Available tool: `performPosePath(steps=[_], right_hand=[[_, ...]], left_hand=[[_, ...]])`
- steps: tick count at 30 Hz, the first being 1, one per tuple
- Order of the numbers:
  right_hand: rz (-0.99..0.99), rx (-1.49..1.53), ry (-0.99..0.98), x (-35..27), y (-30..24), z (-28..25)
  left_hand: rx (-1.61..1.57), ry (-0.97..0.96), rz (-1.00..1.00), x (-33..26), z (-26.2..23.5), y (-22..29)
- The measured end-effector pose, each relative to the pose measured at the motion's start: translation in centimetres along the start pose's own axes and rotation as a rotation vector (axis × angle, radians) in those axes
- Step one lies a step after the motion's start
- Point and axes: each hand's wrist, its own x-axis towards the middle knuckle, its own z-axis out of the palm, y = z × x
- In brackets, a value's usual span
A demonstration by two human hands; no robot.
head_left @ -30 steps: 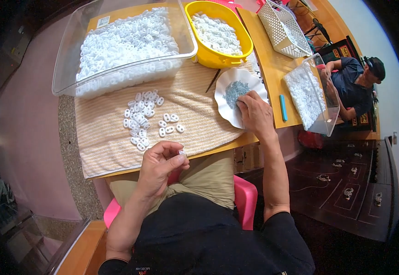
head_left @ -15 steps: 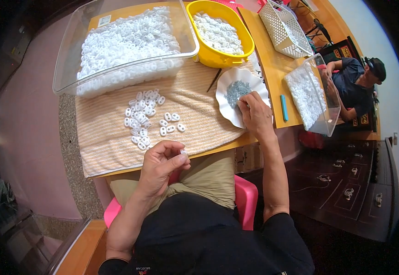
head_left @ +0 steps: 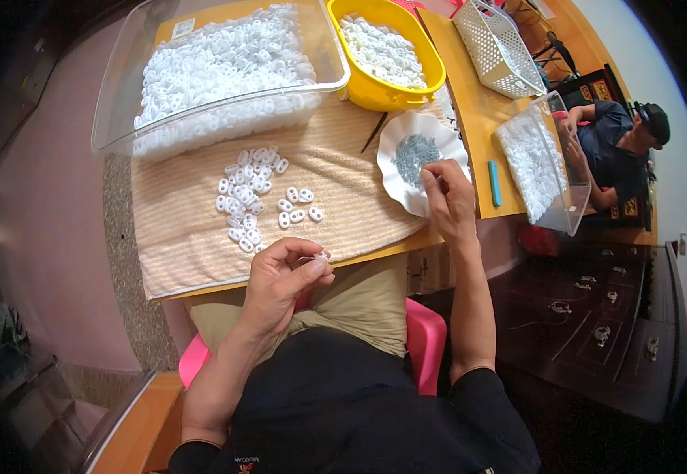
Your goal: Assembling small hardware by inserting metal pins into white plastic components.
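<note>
Between the thumb and fingertips of my left hand (head_left: 284,276), just past the table's front edge, is a small white plastic piece (head_left: 321,257), partly covered by the fingers. My right hand (head_left: 452,201) is pinched at the near right side of a white wavy-rimmed bowl (head_left: 389,174). Many tiny grey metal pieces (head_left: 414,152), which look like springs, lie in that bowl. Whatever the right fingertips hold is too small to make out. On the striped towel (head_left: 343,170) lie a heap of white two-hole plastic pieces (head_left: 245,186) and a smaller group of the same kind (head_left: 298,215).
A large clear bin (head_left: 225,107) of white parts stands at the far left, beside a yellow tub (head_left: 383,96) of white parts. To the right are a perforated basket (head_left: 482,47), another clear bin (head_left: 572,209), a blue bar (head_left: 494,184) and a seated person (head_left: 616,146). A dark stick (head_left: 374,132) lies near the bowl.
My right hand has shifted slightly to the right, its pinched fingers away from the bowl's middle. My left hand stays nearly in place with the white piece. The whole view has moved a little.
</note>
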Motion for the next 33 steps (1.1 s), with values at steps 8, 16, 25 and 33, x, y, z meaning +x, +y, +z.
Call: performPosePath(steps=[8,16,25,33], right_hand=[[0.305,0.838,-0.234,-4.4,-6.9,2.5],[0.453,1.124,-0.396,-6.2,-9.4,5.5],[0.423,1.143,-0.447,-6.4,-10.0,6.1],[0.311,1.004,-0.441,-6.1,-9.9,6.0]], left_hand=[[0.052,0.036,0.014,0.1,0.6,-0.1],[-0.062,0.057,0.007,0.0,0.5,-0.7],[-0.063,0.091,0.046,0.0,0.3,-0.8],[-0.011,0.102,0.117,0.3,0.2,-0.8]])
